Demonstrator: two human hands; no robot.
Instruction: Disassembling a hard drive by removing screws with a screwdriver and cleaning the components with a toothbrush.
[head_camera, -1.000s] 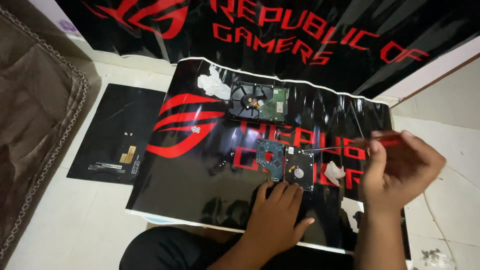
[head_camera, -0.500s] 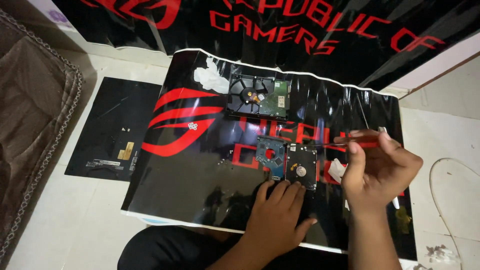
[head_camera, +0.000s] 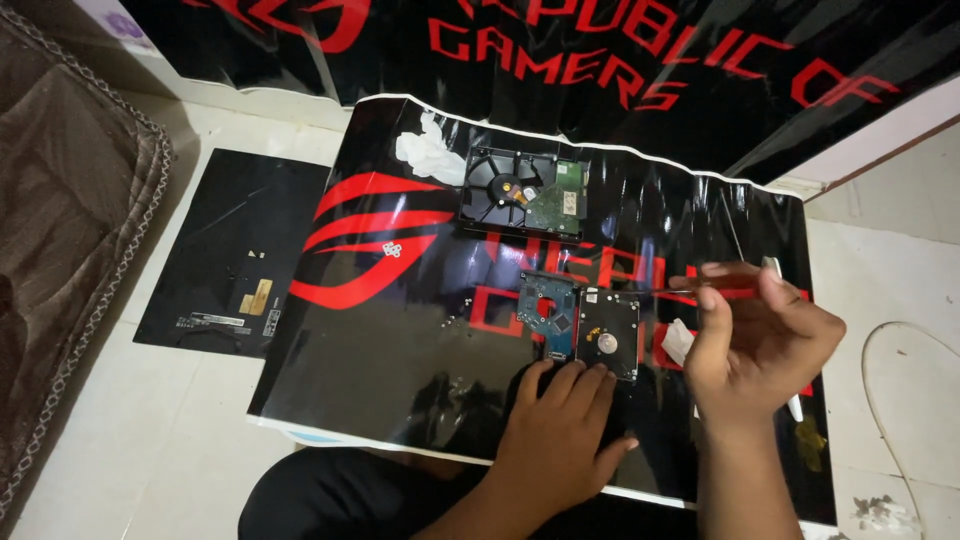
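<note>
**Steadying a Small Drive Under a Poised Screwdriver**

Pressing down flat, the left hand (head_camera: 562, 425) rests on the glossy black and red mat (head_camera: 390, 330) near its near edge, fingers spread and closed on nothing, their tips touching the near side of the small hard drive (head_camera: 608, 333). That flat, spread hold looks meant to keep the drive from sliding on the slick sheet. The drive lies with its dark metal side up, and a blue circuit board (head_camera: 548, 310) lies just beside it on the left, touching or nearly so.

The right hand (head_camera: 760, 340) hovers above the mat toward its right edge, curled in a pinch around a thin screwdriver (head_camera: 735, 287) with a reddish handle. The shaft runs roughly level and points left, its tip hanging just above the drive's far right corner; I cannot tell whether it touches. The fingertip grip suggests fine control rather than force.

A larger hard drive (head_camera: 522, 192), board side up, sits well apart near the mat's far edge, with a crumpled white tissue (head_camera: 428, 150) just beside it at the far left corner. A smaller white scrap (head_camera: 678, 342) lies by the right hand. Off the mat's left edge, a flat black panel (head_camera: 232, 255) rests on the pale tiled floor (head_camera: 120, 440).
</note>
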